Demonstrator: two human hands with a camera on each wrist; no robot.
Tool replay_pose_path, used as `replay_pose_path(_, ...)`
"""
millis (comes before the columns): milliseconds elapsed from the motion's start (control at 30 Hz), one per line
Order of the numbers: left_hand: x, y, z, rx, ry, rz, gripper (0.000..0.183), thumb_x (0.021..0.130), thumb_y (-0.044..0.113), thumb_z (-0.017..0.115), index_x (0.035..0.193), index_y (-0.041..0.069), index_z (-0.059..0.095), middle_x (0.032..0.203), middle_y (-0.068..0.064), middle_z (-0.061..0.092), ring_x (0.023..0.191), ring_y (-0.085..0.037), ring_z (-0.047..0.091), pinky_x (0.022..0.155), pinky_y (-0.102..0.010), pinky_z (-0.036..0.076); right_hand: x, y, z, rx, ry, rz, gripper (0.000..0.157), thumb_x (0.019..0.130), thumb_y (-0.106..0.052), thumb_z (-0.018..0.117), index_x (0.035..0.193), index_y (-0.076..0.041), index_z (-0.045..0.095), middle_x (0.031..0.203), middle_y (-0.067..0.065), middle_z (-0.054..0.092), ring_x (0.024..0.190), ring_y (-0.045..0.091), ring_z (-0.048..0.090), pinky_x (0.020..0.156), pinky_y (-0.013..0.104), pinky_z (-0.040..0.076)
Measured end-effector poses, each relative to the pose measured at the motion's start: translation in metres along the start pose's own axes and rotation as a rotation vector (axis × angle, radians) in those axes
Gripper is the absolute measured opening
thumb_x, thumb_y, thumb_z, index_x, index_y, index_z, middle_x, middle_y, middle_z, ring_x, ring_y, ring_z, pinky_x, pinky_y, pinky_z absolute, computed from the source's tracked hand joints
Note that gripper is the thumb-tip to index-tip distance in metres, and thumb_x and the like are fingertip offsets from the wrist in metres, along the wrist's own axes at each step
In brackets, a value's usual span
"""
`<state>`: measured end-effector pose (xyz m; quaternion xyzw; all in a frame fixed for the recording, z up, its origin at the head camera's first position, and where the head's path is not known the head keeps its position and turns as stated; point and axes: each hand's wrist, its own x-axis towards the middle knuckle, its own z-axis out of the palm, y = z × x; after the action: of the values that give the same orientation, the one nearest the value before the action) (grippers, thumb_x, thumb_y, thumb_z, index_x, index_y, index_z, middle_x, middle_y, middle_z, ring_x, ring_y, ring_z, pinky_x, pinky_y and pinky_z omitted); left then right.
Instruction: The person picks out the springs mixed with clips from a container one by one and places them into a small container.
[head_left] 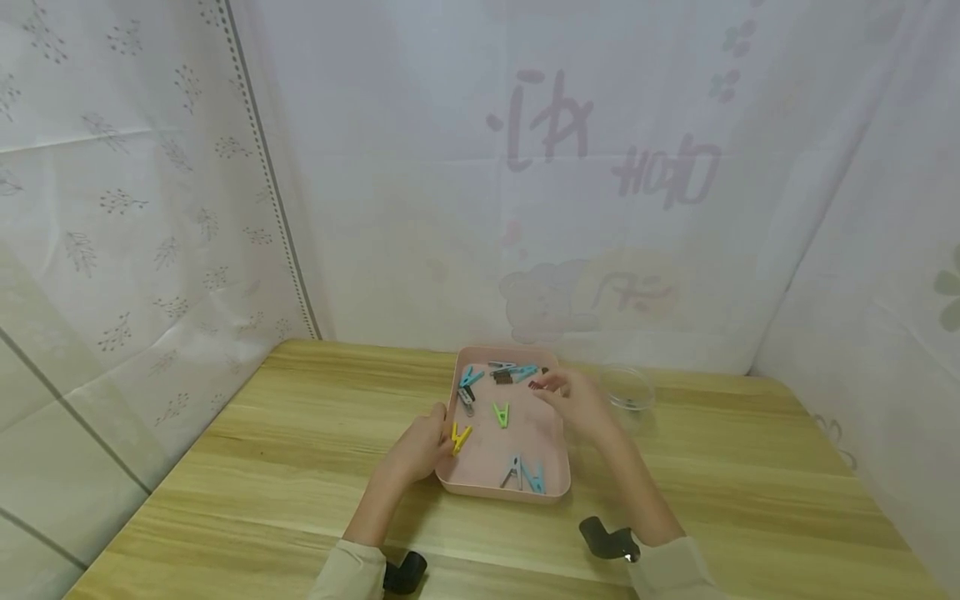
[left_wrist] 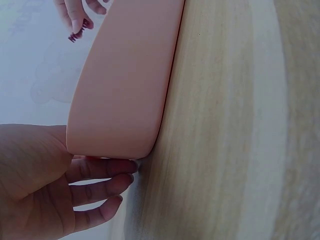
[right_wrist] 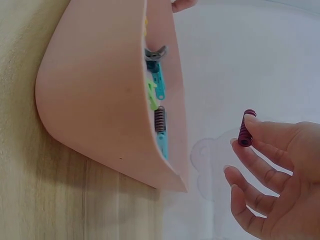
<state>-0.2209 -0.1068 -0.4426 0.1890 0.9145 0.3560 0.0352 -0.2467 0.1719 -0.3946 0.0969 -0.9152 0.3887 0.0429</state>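
Note:
A shallow pink tray [head_left: 525, 429] stands on the table. My left hand [head_left: 420, 443] holds its left side, with the fingers [left_wrist: 102, 170] against the outer wall in the left wrist view. Close by that hand, a yellow clothespin [head_left: 460, 437] leans at the inner wall. Over the tray's right rim, my right hand [head_left: 581, 406] pinches a dark red coil spring [right_wrist: 246, 129] between thumb and fingertips. Inside the tray lie a green clothespin [head_left: 501, 415], several blue and grey ones, a dark brown spring [right_wrist: 159, 119] and a silver metal piece [head_left: 467, 402].
A clear round dish [head_left: 628, 390] stands right of the tray, behind my right hand. Patterned white curtains [head_left: 420, 208] hang at the back and both sides of the wooden table [head_left: 300, 467]. Black wrist mounts [head_left: 405, 573] sit near both sleeves.

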Motion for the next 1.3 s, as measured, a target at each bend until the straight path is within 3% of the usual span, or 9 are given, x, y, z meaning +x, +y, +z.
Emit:
replay_pose_path(300, 0.000, 0.001, -0.001, 0.009, 0.008, 0.006, 0.011, 0.095, -0.005, 0.057, 0.100, -0.001, 0.048, 0.070, -0.001, 0.046, 0.060, -0.012, 0.044, 0.051, -0.022, 0.033, -0.007, -0.003, -0.009, 0.015, 0.008, -0.020, 0.020, 0.101, -0.017, 0.071, 0.114, -0.001, 0.075, 0.113, 0.017, 0.074, 0.094, 0.029, 0.071, 0.079, 0.042, 0.059)
replay_pose_path(733, -0.002, -0.001, 0.000, 0.015, 0.015, 0.006, 0.013, 0.096, -0.004, 0.058, 0.105, -0.003, 0.049, 0.073, -0.005, 0.053, 0.060, -0.013, 0.047, 0.050, -0.023, 0.034, -0.018, -0.004, -0.013, 0.006, 0.047, -0.004, 0.021, 0.102, -0.020, 0.071, 0.114, -0.003, 0.076, 0.113, 0.016, 0.075, 0.086, 0.024, 0.069, 0.068, 0.032, 0.054)
replay_pose_path(1300, -0.001, 0.001, 0.000, 0.014, 0.010, -0.003, 0.013, 0.096, -0.004, 0.058, 0.100, 0.000, 0.047, 0.072, -0.003, 0.049, 0.060, -0.013, 0.046, 0.051, -0.023, 0.034, -0.025, 0.000, -0.014, 0.007, 0.088, -0.017, 0.021, 0.101, -0.020, 0.072, 0.115, -0.005, 0.077, 0.113, 0.015, 0.075, 0.091, 0.026, 0.069, 0.074, 0.038, 0.056)
